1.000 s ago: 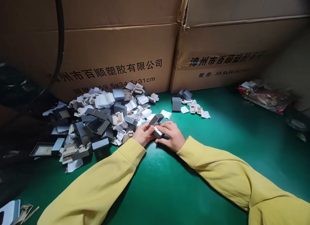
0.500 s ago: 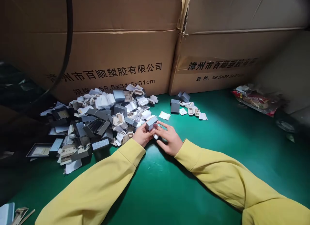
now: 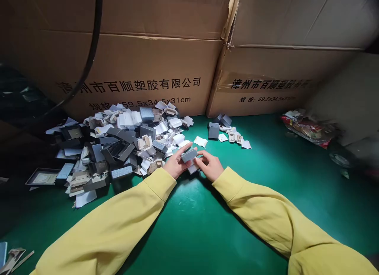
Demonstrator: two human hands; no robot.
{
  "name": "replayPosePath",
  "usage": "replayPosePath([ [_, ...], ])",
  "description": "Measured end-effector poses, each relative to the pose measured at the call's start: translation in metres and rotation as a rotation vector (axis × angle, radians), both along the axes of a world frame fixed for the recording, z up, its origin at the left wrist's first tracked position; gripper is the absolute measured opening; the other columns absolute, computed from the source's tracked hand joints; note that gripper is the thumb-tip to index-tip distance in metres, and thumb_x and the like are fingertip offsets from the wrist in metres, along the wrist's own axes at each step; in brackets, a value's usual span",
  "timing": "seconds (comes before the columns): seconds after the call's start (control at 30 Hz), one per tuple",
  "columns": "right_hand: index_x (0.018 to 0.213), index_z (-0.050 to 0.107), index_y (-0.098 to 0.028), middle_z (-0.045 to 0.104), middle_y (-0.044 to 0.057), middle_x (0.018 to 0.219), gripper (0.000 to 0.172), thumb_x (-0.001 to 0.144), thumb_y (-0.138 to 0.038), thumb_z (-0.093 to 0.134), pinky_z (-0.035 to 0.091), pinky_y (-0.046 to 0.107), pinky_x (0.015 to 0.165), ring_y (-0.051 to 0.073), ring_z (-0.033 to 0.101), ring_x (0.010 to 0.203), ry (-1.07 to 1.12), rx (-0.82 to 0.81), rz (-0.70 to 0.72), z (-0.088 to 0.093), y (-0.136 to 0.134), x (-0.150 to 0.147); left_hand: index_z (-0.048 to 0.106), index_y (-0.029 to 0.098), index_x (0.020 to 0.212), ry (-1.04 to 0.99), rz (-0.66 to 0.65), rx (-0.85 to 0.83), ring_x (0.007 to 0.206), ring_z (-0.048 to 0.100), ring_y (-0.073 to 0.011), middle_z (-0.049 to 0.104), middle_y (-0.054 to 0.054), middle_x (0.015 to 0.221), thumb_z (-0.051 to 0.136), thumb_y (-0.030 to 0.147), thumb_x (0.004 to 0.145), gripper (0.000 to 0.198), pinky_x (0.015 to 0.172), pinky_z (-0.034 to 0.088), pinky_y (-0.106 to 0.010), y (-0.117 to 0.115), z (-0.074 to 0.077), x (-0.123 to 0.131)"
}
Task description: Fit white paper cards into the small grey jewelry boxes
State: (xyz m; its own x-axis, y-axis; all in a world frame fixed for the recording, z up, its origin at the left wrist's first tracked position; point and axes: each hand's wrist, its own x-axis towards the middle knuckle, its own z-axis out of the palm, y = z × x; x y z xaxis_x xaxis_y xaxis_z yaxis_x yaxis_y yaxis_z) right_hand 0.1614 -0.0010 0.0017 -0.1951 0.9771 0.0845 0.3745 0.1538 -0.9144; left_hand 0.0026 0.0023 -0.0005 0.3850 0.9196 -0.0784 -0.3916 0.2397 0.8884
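A small grey box (image 3: 188, 155) is held above the green table, in the middle of the head view. My left hand (image 3: 175, 163) is closed around its left side, with the index finger stretched along the far edge. My right hand (image 3: 209, 165) pinches at the right side, where a white piece (image 3: 193, 168), apparently card or paper, shows under the box. How the white piece joins the box is hard to make out. Close to my left hand lies a heap of grey boxes and folded white paper inserts (image 3: 145, 143).
Large cardboard cartons (image 3: 142, 62) stand along the back. Behind my right hand are a few grey boxes (image 3: 213, 130) and white inserts (image 3: 233, 136). A red plastic packet (image 3: 308, 127) lies at the far right. A black cable (image 3: 94, 42) hangs at the left.
The grey box has tilted and turned in my hands, and more of the white piece shows beneath it. My right fingers have curled in closer. The view has shifted slightly.
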Motion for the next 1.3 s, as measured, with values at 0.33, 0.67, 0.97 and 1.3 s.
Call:
replayPosePath([
  [0.33, 0.081, 0.058, -0.018, 0.051, -0.003, 0.055, 0.035, 0.067, -0.049, 0.057, 0.037, 0.025, 0.051, 0.010, 0.043, 0.048, 0.220, -0.092, -0.060, -0.014, 0.013, 0.007, 0.022, 0.023, 0.139, 0.117, -0.010, -0.004, 0.095, 0.061, -0.0214, 0.058, -0.012, 0.117, 0.074, 0.032, 0.062, 0.094, 0.085, 0.046, -0.034, 0.002, -0.002, 0.002],
  [0.67, 0.082, 0.055, -0.019, 0.044, -0.007, 0.045, 0.031, 0.073, -0.048, 0.051, 0.038, 0.023, 0.045, 0.009, 0.042, 0.039, 0.106, -0.109, -0.028, -0.003, 0.006, 0.008, 0.051, 0.018, 0.119, 0.132, 0.028, -0.122, 0.088, 0.060, -0.0236, 0.061, -0.009, 0.104, 0.076, 0.028, 0.058, 0.066, 0.070, 0.054, -0.036, 0.001, 0.001, 0.004],
  [0.97, 0.074, 0.053, -0.019, 0.047, -0.006, 0.045, 0.026, 0.072, -0.045, 0.053, 0.036, 0.021, 0.039, 0.008, 0.042, 0.037, 0.067, -0.211, 0.063, 0.003, 0.012, 0.014, 0.050, 0.014, 0.120, 0.166, -0.136, -0.095, 0.071, 0.060, -0.0143, 0.064, -0.006, 0.086, 0.075, 0.037, 0.059, 0.070, 0.062, 0.052, -0.026, 0.004, 0.004, 0.001],
  [1.3, 0.097, 0.047, -0.021, 0.050, -0.008, 0.044, 0.043, 0.068, -0.051, 0.056, 0.034, 0.021, 0.035, 0.009, 0.041, 0.032, 0.230, -0.334, 0.171, 0.004, 0.015, 0.012, 0.052, 0.017, 0.119, 0.054, -0.096, -0.057, 0.082, 0.060, -0.0178, 0.061, -0.007, 0.090, 0.072, 0.041, 0.063, 0.064, 0.068, 0.054, -0.030, 0.001, 0.002, 0.001],
])
